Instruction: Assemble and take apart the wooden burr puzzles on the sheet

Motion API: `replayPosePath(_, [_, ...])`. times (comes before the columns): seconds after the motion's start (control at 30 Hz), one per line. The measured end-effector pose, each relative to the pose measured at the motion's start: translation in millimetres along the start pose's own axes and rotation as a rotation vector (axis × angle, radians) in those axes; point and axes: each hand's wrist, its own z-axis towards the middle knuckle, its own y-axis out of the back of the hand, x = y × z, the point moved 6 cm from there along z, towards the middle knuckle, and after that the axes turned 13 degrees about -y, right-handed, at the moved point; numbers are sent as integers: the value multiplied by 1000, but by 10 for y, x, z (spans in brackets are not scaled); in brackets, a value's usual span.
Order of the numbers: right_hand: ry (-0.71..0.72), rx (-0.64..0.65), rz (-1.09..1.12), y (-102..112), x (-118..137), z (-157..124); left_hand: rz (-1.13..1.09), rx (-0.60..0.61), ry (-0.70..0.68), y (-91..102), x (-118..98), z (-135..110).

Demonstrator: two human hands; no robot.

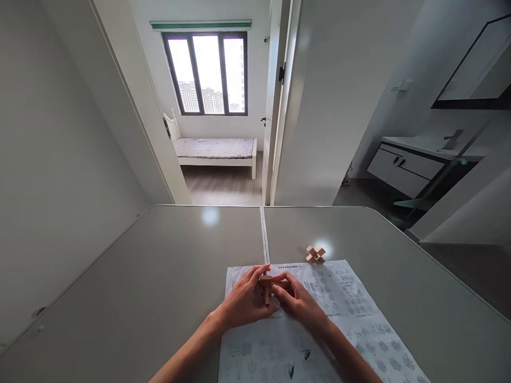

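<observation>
Grey table (159, 266) bears a sheet (351, 319); left hand (243, 304) and right hand (300, 304) grip one wooden puzzle (266, 285).

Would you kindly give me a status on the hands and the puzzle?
Left hand and right hand both pinch wooden puzzle piece above instruction sheet. Wooden cross lies apart, at sheet's far edge.

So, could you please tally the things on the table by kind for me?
Wooden puzzle items: 2, the held wooden piece gripped between the left hand and the right hand, and the cross-shaped puzzle lying on the table.
Printed sheets: 1, the printed sheet.
Total: 3
</observation>
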Motion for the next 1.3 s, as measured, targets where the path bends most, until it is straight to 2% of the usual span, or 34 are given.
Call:
replayPosePath(0.3, [5, 22, 47, -23, -3, 18, -3, 17, 4, -6, 38, -4])
replayPosePath(0.7, [58, -86, 91, 46, -66, 53, 18, 3, -52, -13, 67, -18])
replayPosePath(0.97, [36, -77, 61, 43, -25, 39, 27, -15, -71, -10, 57, -4])
replayPosePath(1.3, [19, -53, 41, 59, -50, 45, 55, 50, -18, -33, 45, -6])
